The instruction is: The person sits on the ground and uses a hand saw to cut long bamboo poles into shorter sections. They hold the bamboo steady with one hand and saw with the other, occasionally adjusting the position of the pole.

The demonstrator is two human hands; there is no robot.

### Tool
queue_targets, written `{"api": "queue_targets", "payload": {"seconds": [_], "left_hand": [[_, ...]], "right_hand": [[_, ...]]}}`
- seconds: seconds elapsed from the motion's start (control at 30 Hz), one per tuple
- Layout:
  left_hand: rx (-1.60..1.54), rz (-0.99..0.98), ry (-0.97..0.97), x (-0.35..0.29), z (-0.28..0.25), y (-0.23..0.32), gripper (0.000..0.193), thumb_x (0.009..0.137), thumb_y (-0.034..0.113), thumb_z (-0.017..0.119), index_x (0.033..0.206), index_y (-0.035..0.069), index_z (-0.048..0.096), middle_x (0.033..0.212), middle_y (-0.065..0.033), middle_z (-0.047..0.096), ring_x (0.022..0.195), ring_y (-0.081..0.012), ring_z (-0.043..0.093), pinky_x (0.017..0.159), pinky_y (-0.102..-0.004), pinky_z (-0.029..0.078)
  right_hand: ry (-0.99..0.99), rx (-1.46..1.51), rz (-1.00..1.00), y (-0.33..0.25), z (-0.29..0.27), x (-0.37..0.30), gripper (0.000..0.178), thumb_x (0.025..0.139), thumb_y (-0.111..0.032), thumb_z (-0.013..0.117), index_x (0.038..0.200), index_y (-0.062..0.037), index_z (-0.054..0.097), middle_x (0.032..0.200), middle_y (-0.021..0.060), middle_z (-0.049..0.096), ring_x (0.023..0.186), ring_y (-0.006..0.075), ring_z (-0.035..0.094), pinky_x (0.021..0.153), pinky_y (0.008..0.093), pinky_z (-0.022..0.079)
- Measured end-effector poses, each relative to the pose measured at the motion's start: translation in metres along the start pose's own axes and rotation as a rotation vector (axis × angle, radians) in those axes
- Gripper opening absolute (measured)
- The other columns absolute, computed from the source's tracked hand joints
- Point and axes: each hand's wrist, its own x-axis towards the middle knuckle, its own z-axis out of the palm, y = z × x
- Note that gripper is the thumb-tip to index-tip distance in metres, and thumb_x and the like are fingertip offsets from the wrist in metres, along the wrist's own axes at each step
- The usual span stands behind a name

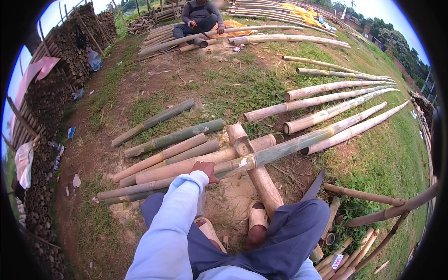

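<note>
Bamboo pole (pixel 291 146) crosses the log (pixel 266 189) between its ends; left hand (pixel 206 171) grips it, right hand unseen; press firmly.

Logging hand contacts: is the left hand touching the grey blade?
No, the left hand is at the long bamboo pole, well apart from the grey blade by the right knee.

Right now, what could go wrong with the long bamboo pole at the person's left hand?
The greenish bamboo pole lies across a rounded bamboo log, so it might roll or slip past the left hand. The saw-like blade beside the right knee looks bare and could cut it. The sandals leave the feet partly exposed, should the pole drop.
</note>
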Motion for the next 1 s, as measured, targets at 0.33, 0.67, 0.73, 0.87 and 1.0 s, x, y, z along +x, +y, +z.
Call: {"api": "queue_targets", "payload": {"seconds": [0.33, 0.67, 0.73, 0.87, 1.0], "left_hand": [[-0.068, 0.045, 0.057, 0.009, -0.002, 0.010, 0.057, 0.070, 0.051, 0.086, 0.104, 0.007, 0.074, 0.109, -0.0164, 0.076, 0.104, -0.0331, 0.073, 0.096, -0.0451, 0.053], [-0.042, -0.043, -0.040, -0.001, -0.003, -0.003, 0.065, 0.072, 0.052, 0.085, 0.113, 0.004, 0.070, 0.112, -0.0173, 0.075, 0.109, -0.0326, 0.071, 0.097, -0.0433, 0.055], [-0.028, -0.018, -0.012, 0.000, -0.002, 0.002, 0.065, 0.073, 0.052, 0.084, 0.114, 0.004, 0.069, 0.112, -0.0170, 0.075, 0.106, -0.0333, 0.072, 0.095, -0.0435, 0.057], [-0.011, -0.009, 0.011, 0.002, 0.000, 0.001, 0.070, 0.070, 0.054, 0.085, 0.116, 0.004, 0.068, 0.105, -0.0172, 0.076, 0.100, -0.0344, 0.073, 0.091, -0.0444, 0.058], [-0.017, -0.049, 0.019, -0.009, 0.004, -0.002, 0.077, 0.068, 0.055, 0.086, 0.125, 0.006, 0.067, 0.110, -0.0186, 0.076, 0.104, -0.0347, 0.073, 0.093, -0.0440, 0.058]], "right_hand": [[0.478, -0.244, -0.607, 0.015, -0.082, 0.103, 0.030, 0.088, -0.013, 0.076, 0.115, -0.0031, 0.068, 0.089, 0.0063, 0.071, 0.071, 0.0171, 0.064, 0.069, 0.0337, 0.054], [0.378, 0.437, -0.696, -0.276, -0.210, -0.188, 0.021, 0.090, -0.010, 0.071, 0.105, 0.0016, 0.064, 0.082, 0.0069, 0.064, 0.069, 0.0138, 0.060, 0.064, 0.0278, 0.048], [0.315, 0.556, -0.779, -0.295, -0.189, -0.195, 0.020, 0.088, -0.012, 0.073, 0.095, 0.0011, 0.061, 0.076, 0.0083, 0.062, 0.067, 0.0166, 0.061, 0.064, 0.0290, 0.049], [0.066, 0.629, -0.775, -0.326, -0.119, -0.188, 0.020, 0.088, 0.000, 0.068, 0.107, 0.0063, 0.065, 0.073, 0.0046, 0.062, 0.062, 0.0117, 0.061, 0.057, 0.0253, 0.048], [-0.174, 0.476, -0.719, -0.331, -0.046, -0.174, 0.022, 0.090, -0.004, 0.075, 0.109, 0.0053, 0.068, 0.077, 0.0023, 0.065, 0.070, 0.0104, 0.061, 0.065, 0.0277, 0.050]]}}
